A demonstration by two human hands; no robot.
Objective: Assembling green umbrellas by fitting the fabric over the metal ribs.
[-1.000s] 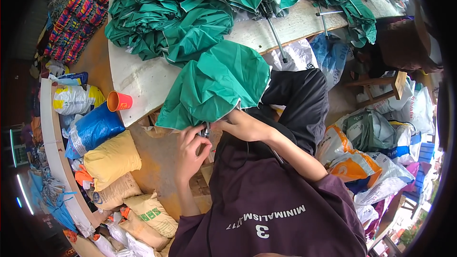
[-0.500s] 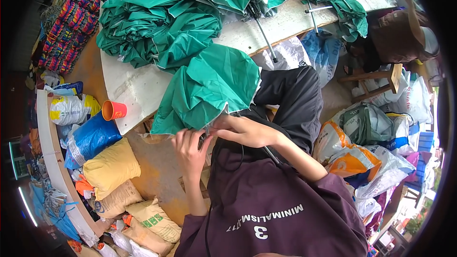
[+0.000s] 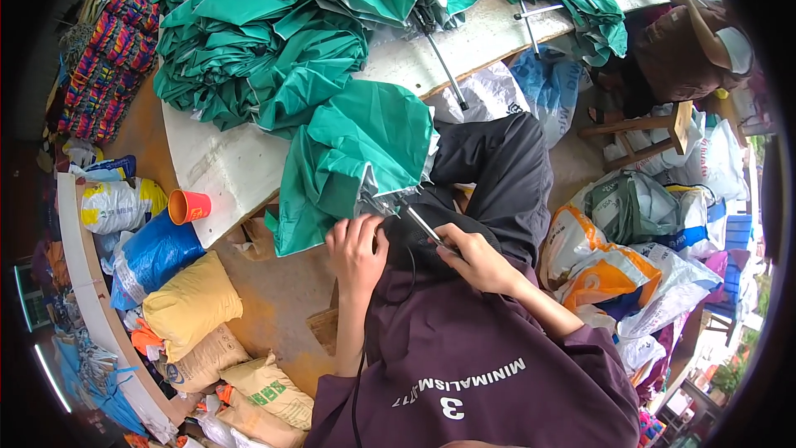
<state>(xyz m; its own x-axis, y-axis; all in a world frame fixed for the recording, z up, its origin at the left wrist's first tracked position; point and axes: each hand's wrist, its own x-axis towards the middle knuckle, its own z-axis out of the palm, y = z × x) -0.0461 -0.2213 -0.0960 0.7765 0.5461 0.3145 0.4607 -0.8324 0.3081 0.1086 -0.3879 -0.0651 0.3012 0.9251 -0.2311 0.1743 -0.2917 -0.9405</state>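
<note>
Across my lap and the table's edge lies a green umbrella [image 3: 356,137] with a silvery underside, its cloth loosely bunched. My right hand [image 3: 477,259] is closed around its thin metal shaft [image 3: 421,222], which comes out from under the cloth toward me. At the lower edge of the cloth, by the rib ends, my left hand [image 3: 358,249] has its fingers curled over the umbrella; exactly what they pinch is hidden. A big heap of green umbrellas [image 3: 249,41] covers the table beyond, and one bare shaft [image 3: 444,70] sticks out over the edge.
A white table [image 3: 220,162] is in front of me, with an orange cup [image 3: 189,206] at its left corner. Stuffed sacks [image 3: 192,303] line the left floor. Bags [image 3: 613,274] and a wooden stool [image 3: 647,137] are at right. Another person [image 3: 692,50] sits far right.
My right hand has left the cloth's edge beside my left hand and moved right, onto the shaft. The left hand stays near the rib ends. The shaft now shows below the cloth.
</note>
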